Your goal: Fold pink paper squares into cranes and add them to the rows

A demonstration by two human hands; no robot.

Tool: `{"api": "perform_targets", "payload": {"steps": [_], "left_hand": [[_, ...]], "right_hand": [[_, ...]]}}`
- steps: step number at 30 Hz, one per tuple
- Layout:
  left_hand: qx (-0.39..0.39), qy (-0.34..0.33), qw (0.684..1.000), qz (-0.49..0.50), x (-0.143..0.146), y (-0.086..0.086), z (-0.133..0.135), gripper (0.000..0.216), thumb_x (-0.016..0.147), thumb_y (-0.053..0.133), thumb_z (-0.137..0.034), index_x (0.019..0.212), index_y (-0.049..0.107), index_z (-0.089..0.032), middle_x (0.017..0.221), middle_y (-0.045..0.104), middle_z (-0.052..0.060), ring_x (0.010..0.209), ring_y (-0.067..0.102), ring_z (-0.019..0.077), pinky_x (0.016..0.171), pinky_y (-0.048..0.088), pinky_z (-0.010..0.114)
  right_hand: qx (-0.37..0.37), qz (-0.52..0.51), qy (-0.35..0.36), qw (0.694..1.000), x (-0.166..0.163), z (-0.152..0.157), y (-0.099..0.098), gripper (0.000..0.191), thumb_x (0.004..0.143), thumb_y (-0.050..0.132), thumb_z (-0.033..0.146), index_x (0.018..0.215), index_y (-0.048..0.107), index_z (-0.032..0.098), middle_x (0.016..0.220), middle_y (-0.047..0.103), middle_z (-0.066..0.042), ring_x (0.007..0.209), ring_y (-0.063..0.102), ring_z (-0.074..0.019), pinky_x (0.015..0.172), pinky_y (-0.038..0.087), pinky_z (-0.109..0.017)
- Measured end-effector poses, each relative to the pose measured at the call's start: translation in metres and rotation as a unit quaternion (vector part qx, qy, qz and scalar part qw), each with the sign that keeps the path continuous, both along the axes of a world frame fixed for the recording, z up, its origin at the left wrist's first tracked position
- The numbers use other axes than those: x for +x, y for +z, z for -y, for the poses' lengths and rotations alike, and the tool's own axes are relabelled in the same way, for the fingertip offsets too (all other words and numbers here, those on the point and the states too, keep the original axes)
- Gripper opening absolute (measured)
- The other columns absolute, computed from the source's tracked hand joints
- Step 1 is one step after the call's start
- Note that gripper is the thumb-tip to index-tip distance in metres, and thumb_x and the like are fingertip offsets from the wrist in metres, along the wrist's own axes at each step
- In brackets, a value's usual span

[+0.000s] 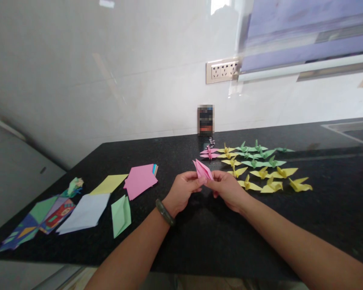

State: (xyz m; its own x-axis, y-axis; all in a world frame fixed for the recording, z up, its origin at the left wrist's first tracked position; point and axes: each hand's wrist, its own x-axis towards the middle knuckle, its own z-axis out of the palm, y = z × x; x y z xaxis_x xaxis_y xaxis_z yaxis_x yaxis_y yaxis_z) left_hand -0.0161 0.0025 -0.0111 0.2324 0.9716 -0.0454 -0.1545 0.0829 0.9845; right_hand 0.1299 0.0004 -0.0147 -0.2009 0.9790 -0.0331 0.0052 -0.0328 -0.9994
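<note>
Both my hands meet over the middle of the black counter (199, 237). Between them sits a partly folded pink paper (202, 169), pointing up and to the left. My left hand (184, 189) pinches its lower left edge; a dark bangle circles that wrist. My right hand (228, 189) pinches the paper's lower right edge with closed fingers. Just behind my hands lie rows of finished paper cranes: pink ones (209, 153), yellow ones (261, 179) and green ones (257, 155).
Flat paper sheets lie to the left: a pink stack (140, 180), a yellow sheet (109, 184), a pale blue sheet (84, 212), a folded green sheet (121, 214) and patterned sheets (39, 219). A small dark box (205, 119) stands against the wall. A sink edge (351, 131) shows far right.
</note>
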Motion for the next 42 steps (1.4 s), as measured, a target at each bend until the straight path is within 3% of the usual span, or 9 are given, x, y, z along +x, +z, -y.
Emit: {"api": "perform_targets", "payload": {"steps": [5, 9, 14, 20, 24, 26, 30, 35, 42], "left_hand": [[-0.003, -0.001, 0.999, 0.039, 0.001, -0.001, 0.0, 0.025, 0.071, 0.064, -0.034, 0.076, 0.063, -0.01, 0.068, 0.061, 0.002, 0.063, 0.056, 0.0093, 0.064, 0.048, 0.024], [-0.006, 0.013, 1.0, -0.002, 0.002, 0.002, 0.0, 0.027, 0.069, 0.064, -0.037, 0.072, 0.057, -0.012, 0.062, 0.059, -0.001, 0.055, 0.057, 0.009, 0.058, 0.048, 0.023], [-0.041, 0.007, 0.999, -0.017, 0.005, 0.003, 0.002, 0.029, 0.069, 0.064, -0.04, 0.077, 0.054, -0.014, 0.065, 0.062, 0.0, 0.052, 0.06, 0.0113, 0.053, 0.048, 0.024], [-0.066, 0.008, 0.998, 0.017, 0.002, -0.001, -0.001, 0.027, 0.061, 0.072, -0.03, 0.069, 0.058, -0.009, 0.061, 0.061, 0.003, 0.054, 0.057, 0.0082, 0.052, 0.044, 0.018], [-0.075, 0.03, 0.996, 0.026, -0.003, 0.002, -0.003, 0.022, 0.064, 0.069, -0.028, 0.067, 0.058, -0.009, 0.059, 0.058, 0.002, 0.049, 0.053, 0.0065, 0.047, 0.042, 0.017], [-0.081, 0.015, 0.996, 0.033, -0.004, 0.005, -0.003, 0.019, 0.067, 0.065, -0.027, 0.068, 0.056, -0.01, 0.06, 0.058, 0.002, 0.048, 0.052, 0.0065, 0.046, 0.042, 0.018], [-0.089, -0.048, 0.995, 0.004, -0.005, 0.008, -0.002, 0.017, 0.069, 0.063, -0.027, 0.068, 0.052, -0.013, 0.056, 0.053, -0.002, 0.046, 0.051, 0.0067, 0.045, 0.043, 0.018], [-0.081, -0.061, 0.994, -0.044, -0.005, 0.008, -0.002, 0.013, 0.07, 0.06, -0.024, 0.068, 0.053, -0.013, 0.057, 0.054, -0.001, 0.046, 0.051, 0.0061, 0.046, 0.042, 0.017], [-0.081, -0.061, 0.992, -0.07, -0.005, 0.01, -0.002, 0.016, 0.067, 0.061, -0.026, 0.073, 0.058, -0.011, 0.066, 0.06, 0.002, 0.05, 0.053, 0.0062, 0.049, 0.043, 0.017]], "right_hand": [[0.01, 0.035, 0.045, 0.998, -0.001, 0.003, 0.004, 0.028, 0.064, 0.068, 0.039, 0.069, 0.053, 0.015, 0.061, 0.05, 0.003, 0.05, 0.042, -0.0062, 0.041, 0.034, -0.017], [0.017, 0.027, -0.01, 0.999, 0.005, -0.003, 0.009, 0.027, 0.071, 0.06, 0.042, 0.079, 0.056, 0.016, 0.062, 0.052, 0.003, 0.047, 0.042, -0.0062, 0.038, 0.034, -0.017], [0.005, 0.014, -0.002, 1.0, 0.005, -0.005, 0.006, 0.022, 0.067, 0.064, 0.033, 0.064, 0.052, 0.015, 0.049, 0.049, 0.006, 0.037, 0.041, -0.0051, 0.037, 0.035, -0.018], [-0.019, -0.008, -0.02, 1.0, 0.0, -0.002, 0.006, 0.022, 0.068, 0.064, 0.033, 0.064, 0.051, 0.015, 0.056, 0.059, 0.001, 0.043, 0.051, -0.0071, 0.045, 0.041, -0.021], [0.133, 0.112, 0.007, 0.985, 0.009, -0.005, 0.005, 0.018, 0.075, 0.058, 0.033, 0.081, 0.058, 0.015, 0.066, 0.06, -0.001, 0.053, 0.052, -0.01, 0.05, 0.043, -0.023], [0.263, 0.17, 0.004, 0.95, 0.015, -0.007, 0.006, 0.024, 0.077, 0.057, 0.026, 0.099, 0.057, 0.017, 0.071, 0.058, -0.001, 0.059, 0.052, -0.0113, 0.053, 0.043, -0.024], [0.427, 0.247, 0.073, 0.867, 0.023, -0.01, 0.008, 0.018, 0.081, 0.052, 0.016, 0.097, 0.06, 0.02, 0.084, 0.059, -0.005, 0.079, 0.055, -0.015, 0.07, 0.045, -0.028], [0.46, 0.284, 0.095, 0.836, 0.023, -0.009, 0.008, 0.017, 0.084, 0.049, 0.016, 0.096, 0.061, 0.018, 0.089, 0.058, -0.007, 0.084, 0.056, -0.0159, 0.074, 0.046, -0.028], [0.431, 0.313, 0.107, 0.839, 0.024, -0.006, 0.013, 0.015, 0.083, 0.05, 0.017, 0.091, 0.063, 0.019, 0.084, 0.059, -0.006, 0.079, 0.056, -0.0157, 0.069, 0.045, -0.028]]}}
